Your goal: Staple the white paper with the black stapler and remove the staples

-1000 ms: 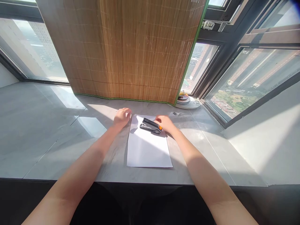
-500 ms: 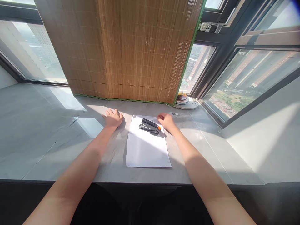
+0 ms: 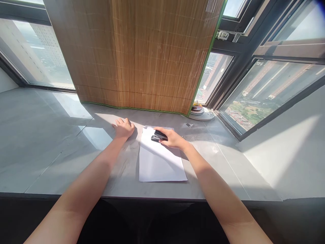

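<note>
A black stapler [image 3: 155,138] lies on the upper part of the white paper [image 3: 159,166]. Around its right end wraps my right hand [image 3: 173,138], thumb on the near side and fingers on the far side, hiding the orange part. My left hand [image 3: 124,128] rests on the counter to the left of the paper, fingers spread, with nothing in it. The paper lies flat on the grey stone counter [image 3: 71,166]; whether it is one sheet or several I cannot tell.
A bamboo blind [image 3: 142,57] hangs down to the counter's far side. At the back right corner sits a stack of plates [image 3: 200,113]. A small clear packet [image 3: 188,125] lies right of the paper. Windows [image 3: 269,91] border the counter, and its front edge faces me.
My right hand has moved left from beside the paper and closed around the stapler. My left hand has stayed in place on the counter. The view has shifted slightly.
</note>
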Action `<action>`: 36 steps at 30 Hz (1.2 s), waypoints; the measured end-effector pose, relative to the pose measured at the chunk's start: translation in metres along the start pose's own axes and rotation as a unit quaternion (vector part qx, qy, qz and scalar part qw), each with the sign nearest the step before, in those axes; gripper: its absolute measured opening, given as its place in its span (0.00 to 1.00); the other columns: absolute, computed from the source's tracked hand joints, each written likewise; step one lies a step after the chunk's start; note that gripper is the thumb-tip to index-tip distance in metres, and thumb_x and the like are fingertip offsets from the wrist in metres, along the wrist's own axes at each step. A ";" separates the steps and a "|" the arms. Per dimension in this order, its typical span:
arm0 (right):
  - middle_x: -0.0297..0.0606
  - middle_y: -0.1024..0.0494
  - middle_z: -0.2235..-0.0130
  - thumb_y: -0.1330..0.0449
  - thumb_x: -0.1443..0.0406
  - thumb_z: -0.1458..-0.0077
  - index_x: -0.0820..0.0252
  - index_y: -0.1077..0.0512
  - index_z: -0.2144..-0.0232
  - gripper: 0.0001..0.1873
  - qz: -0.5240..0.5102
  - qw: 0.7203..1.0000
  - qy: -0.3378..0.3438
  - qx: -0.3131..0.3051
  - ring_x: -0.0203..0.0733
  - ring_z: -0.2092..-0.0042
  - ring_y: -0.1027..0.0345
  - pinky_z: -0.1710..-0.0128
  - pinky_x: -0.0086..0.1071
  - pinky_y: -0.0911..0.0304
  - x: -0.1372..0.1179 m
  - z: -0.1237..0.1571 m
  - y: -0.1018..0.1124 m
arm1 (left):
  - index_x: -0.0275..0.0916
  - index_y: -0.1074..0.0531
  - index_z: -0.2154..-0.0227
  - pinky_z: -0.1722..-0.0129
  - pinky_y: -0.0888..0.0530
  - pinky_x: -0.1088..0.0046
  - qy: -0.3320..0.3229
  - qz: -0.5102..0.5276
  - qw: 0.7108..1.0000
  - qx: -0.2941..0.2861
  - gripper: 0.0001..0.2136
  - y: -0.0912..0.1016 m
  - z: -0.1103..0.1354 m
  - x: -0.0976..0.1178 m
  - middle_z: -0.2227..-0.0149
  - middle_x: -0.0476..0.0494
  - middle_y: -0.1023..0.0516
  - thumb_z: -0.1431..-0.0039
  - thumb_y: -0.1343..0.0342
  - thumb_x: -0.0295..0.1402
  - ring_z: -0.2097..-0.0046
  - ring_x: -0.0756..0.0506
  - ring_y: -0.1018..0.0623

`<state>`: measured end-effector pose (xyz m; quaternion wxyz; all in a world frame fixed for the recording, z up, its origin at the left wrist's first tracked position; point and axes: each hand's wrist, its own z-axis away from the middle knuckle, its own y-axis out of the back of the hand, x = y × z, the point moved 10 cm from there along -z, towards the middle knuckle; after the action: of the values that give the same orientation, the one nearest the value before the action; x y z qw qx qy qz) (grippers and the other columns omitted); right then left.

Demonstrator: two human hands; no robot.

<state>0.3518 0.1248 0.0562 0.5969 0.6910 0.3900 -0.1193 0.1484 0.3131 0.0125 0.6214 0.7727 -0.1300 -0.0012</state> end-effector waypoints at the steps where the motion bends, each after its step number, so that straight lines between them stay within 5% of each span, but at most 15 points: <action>1: 0.39 0.19 0.43 0.37 0.70 0.43 0.49 0.35 0.30 0.39 0.005 1.000 0.002 -0.002 0.45 0.47 0.24 0.44 0.40 0.31 0.001 0.001 0.001 | 0.37 0.27 0.46 0.37 0.39 0.37 0.001 0.000 1.000 0.003 0.20 0.000 0.000 0.000 0.42 0.22 0.27 0.31 0.55 0.42 0.36 0.24 0.33; 8: 0.38 0.21 0.39 0.39 0.69 0.40 0.48 0.35 0.29 0.38 0.021 0.999 -0.027 0.014 0.46 0.46 0.24 0.41 0.41 0.30 0.020 0.031 0.018 | 0.36 0.26 0.47 0.36 0.41 0.35 -0.003 0.007 1.000 0.013 0.20 0.003 0.002 0.001 0.41 0.21 0.28 0.31 0.55 0.41 0.35 0.23 0.34; 19: 0.39 0.19 0.42 0.38 0.61 0.37 0.50 0.33 0.31 0.33 0.095 0.987 -0.122 0.054 0.48 0.46 0.22 0.39 0.43 0.29 0.080 0.145 0.092 | 0.36 0.27 0.46 0.35 0.43 0.34 0.002 0.009 1.000 -0.007 0.21 0.000 0.003 0.001 0.38 0.20 0.30 0.31 0.57 0.41 0.32 0.22 0.37; 27: 0.41 0.21 0.44 0.36 0.49 0.40 0.47 0.33 0.32 0.36 0.065 0.983 -0.155 0.071 0.52 0.45 0.25 0.42 0.45 0.29 0.095 0.161 0.117 | 0.36 0.27 0.46 0.36 0.41 0.33 0.004 0.001 1.000 -0.001 0.22 0.001 0.001 0.001 0.37 0.19 0.31 0.31 0.57 0.42 0.32 0.22 0.37; 29: 0.43 0.20 0.49 0.43 0.45 0.37 0.51 0.28 0.38 0.31 0.057 0.963 -0.182 0.189 0.51 0.48 0.25 0.48 0.42 0.28 0.113 0.171 0.150 | 0.36 0.27 0.46 0.35 0.42 0.33 0.003 -0.002 1.000 -0.004 0.22 0.000 0.001 0.001 0.37 0.20 0.31 0.31 0.57 0.42 0.32 0.22 0.36; 32: 0.42 0.22 0.65 0.51 0.48 0.34 0.57 0.24 0.60 0.24 0.109 0.873 -0.294 0.373 0.49 0.60 0.28 0.59 0.39 0.32 0.154 0.205 0.194 | 0.37 0.27 0.45 0.35 0.42 0.33 0.003 -0.003 1.000 -0.005 0.22 0.000 0.001 0.001 0.37 0.20 0.31 0.31 0.58 0.42 0.32 0.22 0.37; 34: 0.40 0.26 0.71 0.48 0.52 0.37 0.55 0.29 0.72 0.18 0.158 0.852 -0.365 0.339 0.47 0.66 0.33 0.63 0.38 0.37 0.178 0.210 0.192 | 0.37 0.27 0.45 0.35 0.41 0.34 0.007 -0.002 1.000 -0.008 0.22 0.001 0.001 0.001 0.36 0.20 0.31 0.30 0.58 0.42 0.32 0.22 0.37; 36: 0.41 0.25 0.71 0.45 0.57 0.41 0.54 0.32 0.75 0.14 0.212 0.862 -0.382 0.256 0.46 0.67 0.34 0.65 0.38 0.41 0.190 0.201 0.179 | 0.38 0.27 0.45 0.36 0.40 0.36 0.007 0.000 1.000 -0.013 0.21 0.001 0.002 0.000 0.37 0.21 0.31 0.30 0.58 0.42 0.32 0.23 0.37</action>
<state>0.6611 0.0189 0.0160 0.5118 0.7859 -0.0690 -0.3400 0.1479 0.3111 0.0135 0.6321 0.7647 -0.1251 0.0025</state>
